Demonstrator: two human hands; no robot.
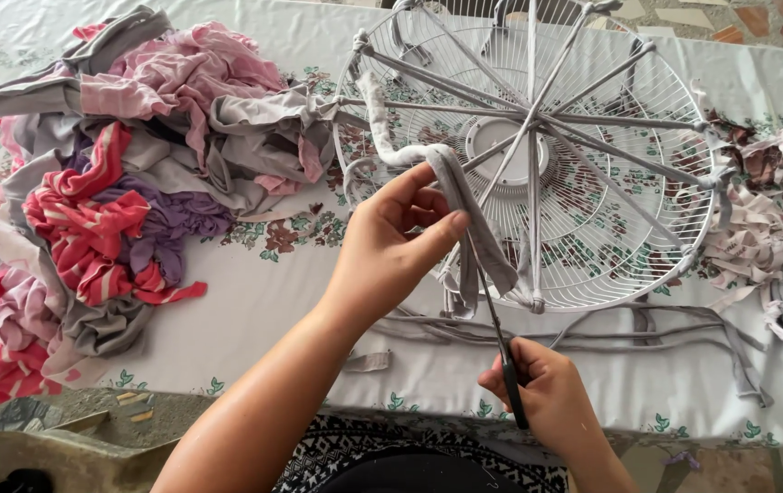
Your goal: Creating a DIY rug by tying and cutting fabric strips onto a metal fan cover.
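1. Two hands of mine are working over a counter (254,301) covered with a flowered cloth.
2. My left hand (391,242) is gripping a grey fabric strip (464,196), pinching it between thumb and fingers and holding it up over the near edge of a white wire fan guard (592,228).
3. That strip is running up and left from my fingers to the guard's rim, and its loose end is hanging down just below my hand.
4. My right hand (546,393) is closing around the black handles of a pair of scissors (501,342), with the blades pointing up toward the hanging strip; I cannot tell whether the blades are touching it.
5. More grey strips are stretching like spokes across the guard, knotted at its rim.
6. A pile of fabric scraps (126,183) in pink, red, purple and grey is lying to the left, well apart from the guard.
7. Some loose strips (647,333) are lying on the counter just below the guard.
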